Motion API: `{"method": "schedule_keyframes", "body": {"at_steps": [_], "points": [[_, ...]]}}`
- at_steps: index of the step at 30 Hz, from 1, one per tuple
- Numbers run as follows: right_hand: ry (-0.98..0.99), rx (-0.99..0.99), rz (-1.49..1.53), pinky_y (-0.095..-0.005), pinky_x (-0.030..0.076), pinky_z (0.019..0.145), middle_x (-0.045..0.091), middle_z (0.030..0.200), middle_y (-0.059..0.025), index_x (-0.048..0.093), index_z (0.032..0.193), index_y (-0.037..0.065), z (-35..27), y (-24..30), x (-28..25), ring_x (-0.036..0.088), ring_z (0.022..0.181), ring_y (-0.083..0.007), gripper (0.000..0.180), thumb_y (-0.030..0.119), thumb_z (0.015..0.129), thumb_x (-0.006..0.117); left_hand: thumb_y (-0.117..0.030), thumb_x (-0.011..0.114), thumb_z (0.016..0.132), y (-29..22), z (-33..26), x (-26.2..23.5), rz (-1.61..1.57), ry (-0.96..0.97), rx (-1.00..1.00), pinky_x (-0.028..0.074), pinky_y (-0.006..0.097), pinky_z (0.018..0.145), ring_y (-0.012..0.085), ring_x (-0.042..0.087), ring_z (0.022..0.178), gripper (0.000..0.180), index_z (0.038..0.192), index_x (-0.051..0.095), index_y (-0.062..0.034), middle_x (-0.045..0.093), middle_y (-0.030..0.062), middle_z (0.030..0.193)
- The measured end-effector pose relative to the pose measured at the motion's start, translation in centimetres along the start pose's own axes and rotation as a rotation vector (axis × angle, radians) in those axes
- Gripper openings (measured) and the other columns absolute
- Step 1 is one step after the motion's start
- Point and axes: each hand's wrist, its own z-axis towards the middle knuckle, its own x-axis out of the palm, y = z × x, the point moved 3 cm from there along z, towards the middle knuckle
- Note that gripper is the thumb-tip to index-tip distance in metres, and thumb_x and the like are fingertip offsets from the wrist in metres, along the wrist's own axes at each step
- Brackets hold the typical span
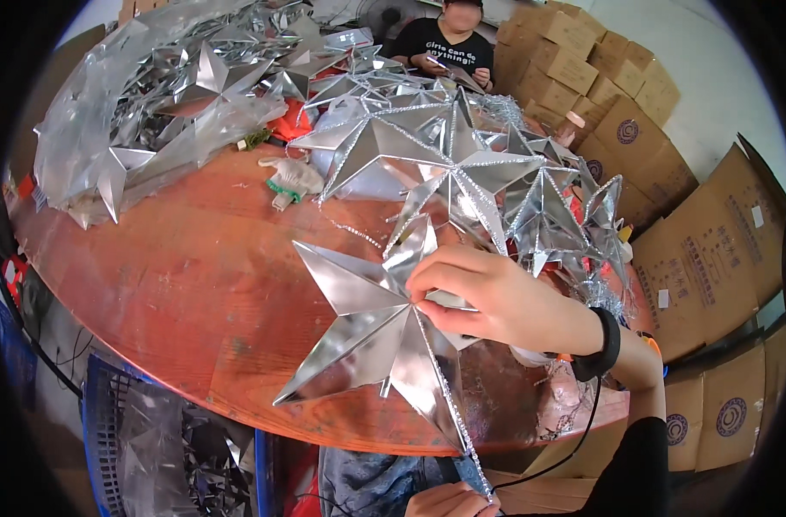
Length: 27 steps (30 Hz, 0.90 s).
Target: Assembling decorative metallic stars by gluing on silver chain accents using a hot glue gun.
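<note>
**Star pinned at its centre, trim drawn taut**

Your right hand [487,297] presses down on the middle of the silver foil star [380,336], fingers pinching together at its hub so it stays flat on the round wooden bench [177,276]. Your left hand [453,500], low at the frame's edge, has its fingers closed on the glitter trim [449,405] running along one point (probably to keep it straight). Finished stars [462,164] are heaped just behind.
</note>
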Motion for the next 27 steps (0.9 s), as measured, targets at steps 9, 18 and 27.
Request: {"method": "schedule_keyframes", "body": {"at_steps": [9, 18, 27], "points": [[0.017, 0.008, -0.005, -0.0375, 0.048, 0.067, 0.056, 0.093, -0.0114, 0.053, 0.093, 0.001, -0.2, 0.4, -0.2, 0.060, 0.080, -0.0310, 0.013, 0.004, 0.083, 0.060, 0.003, 0.062, 0.076, 0.0, -0.1, 0.0, -0.009, -0.009, -0.043, 0.042, 0.036, 0.052, 0.0299, 0.052, 0.057, 0.007, 0.075, 0.055, 0.0008, 0.051, 0.0121, 0.064], [-0.033, 0.096, 0.047, -0.0366, 0.048, 0.065, 0.058, 0.091, -0.0115, 0.054, 0.100, 0.002, -1.0, 0.7, -0.3, 0.061, 0.077, -0.0305, 0.015, 0.005, 0.086, 0.058, 0.003, 0.062, 0.076, 0.0, -0.1, -0.1, -0.021, -0.052, -0.033, 0.043, 0.036, 0.052, 0.0305, 0.053, 0.057, 0.007, 0.076, 0.055, 0.0009, 0.052, 0.0127, 0.065], [-0.034, 0.082, 0.055, -0.0377, 0.049, 0.066, 0.059, 0.092, -0.0122, 0.054, 0.099, 0.003, -1.6, 0.6, -0.4, 0.061, 0.078, -0.0322, 0.012, 0.008, 0.089, 0.055, 0.002, 0.062, 0.076, 0.1, -0.5, 0.4, 0.051, -0.054, -0.079, 0.045, 0.036, 0.053, 0.0312, 0.055, 0.058, 0.005, 0.079, 0.058, 0.0005, 0.055, 0.0139, 0.066]]}}
